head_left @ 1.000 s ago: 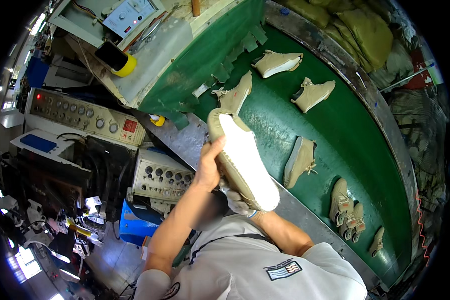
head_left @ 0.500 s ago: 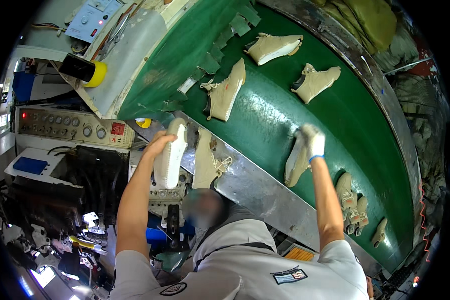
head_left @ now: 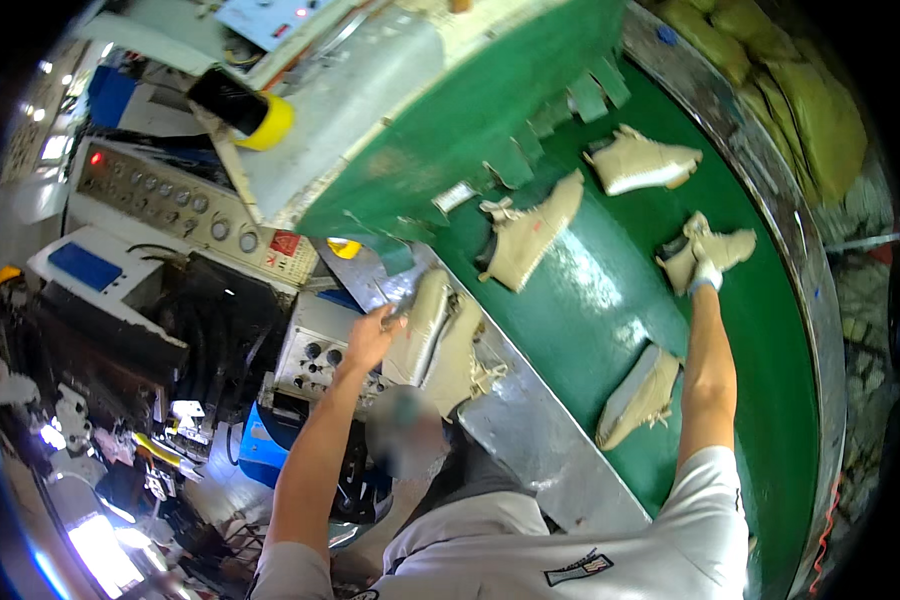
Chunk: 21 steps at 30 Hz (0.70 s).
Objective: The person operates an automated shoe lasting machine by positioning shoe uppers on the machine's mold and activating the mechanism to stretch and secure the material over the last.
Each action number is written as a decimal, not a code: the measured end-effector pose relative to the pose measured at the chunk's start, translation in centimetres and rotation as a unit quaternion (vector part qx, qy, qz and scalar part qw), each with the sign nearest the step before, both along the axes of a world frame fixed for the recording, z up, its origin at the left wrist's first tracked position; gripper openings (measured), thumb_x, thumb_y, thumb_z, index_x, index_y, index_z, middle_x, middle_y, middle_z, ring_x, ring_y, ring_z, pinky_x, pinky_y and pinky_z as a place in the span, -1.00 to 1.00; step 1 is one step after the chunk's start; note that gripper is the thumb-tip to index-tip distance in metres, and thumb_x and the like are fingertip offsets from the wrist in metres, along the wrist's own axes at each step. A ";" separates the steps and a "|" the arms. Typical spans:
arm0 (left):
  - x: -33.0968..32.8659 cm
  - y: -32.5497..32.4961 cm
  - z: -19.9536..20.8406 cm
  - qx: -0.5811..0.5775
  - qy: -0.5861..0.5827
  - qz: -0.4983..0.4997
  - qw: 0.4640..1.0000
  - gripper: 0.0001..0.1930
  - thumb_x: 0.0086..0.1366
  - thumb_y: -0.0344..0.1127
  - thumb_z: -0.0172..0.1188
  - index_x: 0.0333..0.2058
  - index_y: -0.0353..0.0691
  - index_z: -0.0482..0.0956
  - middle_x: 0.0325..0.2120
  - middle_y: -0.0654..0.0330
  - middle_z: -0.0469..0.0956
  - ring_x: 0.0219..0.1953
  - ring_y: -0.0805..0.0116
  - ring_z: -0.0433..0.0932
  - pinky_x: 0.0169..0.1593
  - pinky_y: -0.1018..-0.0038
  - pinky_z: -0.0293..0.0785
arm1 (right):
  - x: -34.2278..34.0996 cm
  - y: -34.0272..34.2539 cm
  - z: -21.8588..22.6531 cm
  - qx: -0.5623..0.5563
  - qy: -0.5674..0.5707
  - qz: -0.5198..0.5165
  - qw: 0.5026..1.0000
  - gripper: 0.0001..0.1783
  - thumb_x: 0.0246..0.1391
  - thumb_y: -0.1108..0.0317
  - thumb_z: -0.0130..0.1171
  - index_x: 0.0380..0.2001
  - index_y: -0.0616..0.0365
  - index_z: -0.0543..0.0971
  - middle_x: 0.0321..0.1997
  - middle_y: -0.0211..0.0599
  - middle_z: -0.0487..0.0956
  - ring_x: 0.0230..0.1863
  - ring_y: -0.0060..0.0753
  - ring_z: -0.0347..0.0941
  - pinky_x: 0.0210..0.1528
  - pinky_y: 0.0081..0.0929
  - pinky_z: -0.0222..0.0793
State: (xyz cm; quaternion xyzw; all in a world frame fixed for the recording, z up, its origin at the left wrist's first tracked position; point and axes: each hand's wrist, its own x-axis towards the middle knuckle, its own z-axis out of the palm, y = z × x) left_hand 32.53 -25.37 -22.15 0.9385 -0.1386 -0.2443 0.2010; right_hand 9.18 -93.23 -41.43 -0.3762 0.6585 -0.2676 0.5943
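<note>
My left hand (head_left: 371,338) is at the side of a beige shoe upper with a white sole (head_left: 427,322), its fingers closed at the edge. A second beige shoe (head_left: 457,352) with laces stands right against it on the metal ledge. My right hand (head_left: 706,275), in a white glove, reaches far over the green belt and grips the near side of a beige lace-up shoe (head_left: 722,249); its fingertips are partly hidden. Closer in, another beige shoe (head_left: 638,396) lies on its side with the sole showing.
Two more beige shoes, one far (head_left: 643,163) and one at the left (head_left: 533,232), lie on the green belt (head_left: 610,290). A green hood with torn flaps (head_left: 450,150) overhangs its left side. A control panel (head_left: 170,205) and machinery stand left.
My left hand has brought its shoe down beside the one on the ledge. My right hand has let go of the nearer shoe and moved farther out to another. The view has turned.
</note>
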 end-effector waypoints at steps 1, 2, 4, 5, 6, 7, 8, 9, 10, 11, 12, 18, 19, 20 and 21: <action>-1.1 1.5 0.7 -0.010 0.012 0.036 0.999 -0.48 0.33 -0.01 0.28 0.14 -0.21 0.55 -0.06 -0.07 0.67 0.02 -0.02 0.65 0.02 0.26 0.56 | -0.7 0.5 0.7 0.029 -0.061 0.026 0.997 -0.14 -0.07 0.06 0.54 0.22 0.32 0.47 0.14 -0.11 0.60 0.02 0.04 0.56 0.12 -0.11 0.51; -2.1 2.8 1.2 -0.044 0.002 0.069 0.997 -0.51 0.34 0.00 0.27 0.10 -0.21 0.57 -0.08 -0.09 0.67 0.03 -0.04 0.64 0.03 0.24 0.56 | -1.3 0.9 1.4 0.096 -0.104 0.032 0.989 -0.12 -0.04 0.05 0.52 0.28 0.24 0.42 0.24 -0.15 0.52 0.12 -0.03 0.49 0.15 -0.11 0.49; -3.8 4.4 3.1 -0.072 -0.076 0.093 0.990 -0.58 0.33 -0.05 0.29 0.02 -0.22 0.63 -0.17 -0.10 0.70 -0.07 0.01 0.70 -0.01 0.24 0.59 | -1.9 3.0 4.8 0.055 -0.292 0.240 0.924 -0.10 0.07 -0.04 0.40 0.40 0.04 0.28 0.44 -0.24 0.31 0.31 -0.02 0.29 0.22 -0.09 0.41; -4.6 5.1 4.2 -0.086 -0.035 0.167 0.982 -0.59 0.32 -0.07 0.31 0.03 -0.19 0.65 -0.17 -0.07 0.71 -0.08 0.04 0.70 0.00 0.27 0.59 | -2.5 5.6 6.8 0.163 -0.371 0.229 0.885 -0.18 0.12 -0.13 0.31 0.32 0.07 0.35 0.33 -0.14 0.39 0.23 0.02 0.36 0.15 -0.06 0.45; -5.6 5.9 5.2 -0.093 -0.032 0.197 0.975 -0.59 0.32 -0.06 0.32 0.02 -0.17 0.66 -0.17 -0.03 0.72 -0.09 0.08 0.71 0.01 0.30 0.59 | -3.0 7.8 8.5 0.268 -0.390 0.171 0.864 -0.23 0.16 -0.23 0.22 0.24 0.11 0.42 0.22 -0.03 0.48 0.14 0.06 0.43 0.09 -0.03 0.49; -6.0 6.4 6.4 -0.093 -0.004 0.212 0.973 -0.60 0.32 -0.06 0.32 0.01 -0.17 0.67 -0.16 -0.06 0.71 -0.10 0.09 0.72 -0.01 0.29 0.59 | -5.1 11.3 11.1 0.153 -0.380 0.234 0.882 -0.25 0.17 -0.22 0.23 0.18 0.17 0.46 -0.04 0.02 0.59 -0.08 0.07 0.56 -0.06 0.02 0.57; -6.7 7.0 7.7 -0.086 -0.018 0.200 0.976 -0.62 0.33 -0.08 0.32 0.01 -0.17 0.68 -0.21 -0.02 0.73 -0.19 0.21 0.73 -0.07 0.36 0.59 | -6.0 15.1 13.1 0.122 -0.414 0.246 0.868 -0.27 0.18 -0.18 0.23 0.17 0.20 0.45 -0.16 0.01 0.62 -0.21 0.10 0.60 -0.19 0.03 0.61; -7.4 7.3 9.0 -0.135 0.007 0.220 0.966 -0.65 0.35 -0.16 0.32 0.00 -0.23 0.67 -0.24 0.11 0.72 -0.20 0.38 0.66 -0.08 0.44 0.56 | -6.9 18.2 15.3 0.129 -0.427 0.301 0.843 -0.28 0.15 -0.16 0.27 0.16 0.19 0.46 -0.05 0.00 0.62 -0.15 0.07 0.61 -0.22 0.03 0.62; -8.0 7.5 10.4 -0.171 0.050 0.246 0.953 -0.69 0.37 -0.23 0.31 -0.02 -0.29 0.66 -0.26 0.24 0.71 -0.22 0.55 0.59 -0.09 0.52 0.52 | -7.4 22.0 17.1 0.045 -0.432 0.302 0.849 -0.26 0.11 -0.16 0.31 0.16 0.18 0.46 0.01 -0.01 0.62 -0.13 0.02 0.62 -0.17 -0.03 0.64; -8.5 7.5 11.8 -0.215 0.075 0.242 0.943 -0.67 0.39 -0.26 0.28 0.03 -0.33 0.63 -0.17 0.19 0.71 -0.15 0.48 0.63 -0.05 0.50 0.54 | -6.2 25.9 18.2 0.061 -0.477 0.270 0.834 -0.27 0.09 -0.10 0.36 0.19 0.13 0.46 0.08 -0.09 0.60 -0.03 -0.08 0.59 -0.01 -0.07 0.60; -9.0 7.6 13.4 -0.262 0.083 0.221 0.936 -0.65 0.40 -0.26 0.27 0.05 -0.34 0.61 -0.15 0.17 0.70 -0.13 0.45 0.64 -0.03 0.47 0.55 | -6.5 30.0 19.9 0.115 -0.530 0.225 0.809 -0.32 0.13 -0.06 0.35 0.22 0.04 0.46 0.16 -0.24 0.56 0.11 -0.16 0.52 0.17 -0.10 0.50; -11.6 9.0 22.0 -0.491 0.152 0.142 0.846 -0.49 0.47 -0.15 0.16 0.23 -0.38 0.43 0.01 0.06 0.64 0.01 0.25 0.65 0.05 0.35 0.57 | -1.5 50.3 31.1 0.353 -0.544 0.391 0.653 -0.39 0.24 0.07 0.23 0.27 0.08 0.41 0.18 -0.17 0.55 0.09 -0.20 0.53 0.13 -0.22 0.52; -12.1 10.4 23.0 -0.504 0.159 0.175 0.831 -0.46 0.47 -0.10 0.16 0.25 -0.37 0.41 0.00 0.06 0.64 -0.02 0.25 0.65 0.04 0.34 0.57 | -0.3 53.4 33.0 0.385 -0.535 0.427 0.618 -0.40 0.26 0.09 0.22 0.28 0.09 0.41 0.19 -0.16 0.54 0.09 -0.20 0.54 0.13 -0.23 0.52; -12.6 11.8 23.9 -0.534 0.157 0.197 0.807 -0.43 0.47 -0.06 0.16 0.27 -0.37 0.38 -0.01 0.06 0.63 -0.05 0.24 0.66 0.03 0.33 0.58 | 0.8 56.2 34.8 0.410 -0.531 0.459 0.583 -0.42 0.28 0.11 0.20 0.29 0.10 0.40 0.19 -0.15 0.54 0.09 -0.21 0.54 0.12 -0.25 0.52; -13.2 13.9 24.4 -0.550 0.160 0.251 0.780 -0.44 0.46 -0.01 0.16 0.22 -0.34 0.45 -0.06 0.10 0.65 -0.11 0.27 0.65 0.00 0.32 0.59 | 1.6 58.8 36.4 0.434 -0.527 0.484 0.547 -0.43 0.30 0.13 0.18 0.29 0.10 0.39 0.19 -0.14 0.54 0.08 -0.22 0.54 0.12 -0.27 0.53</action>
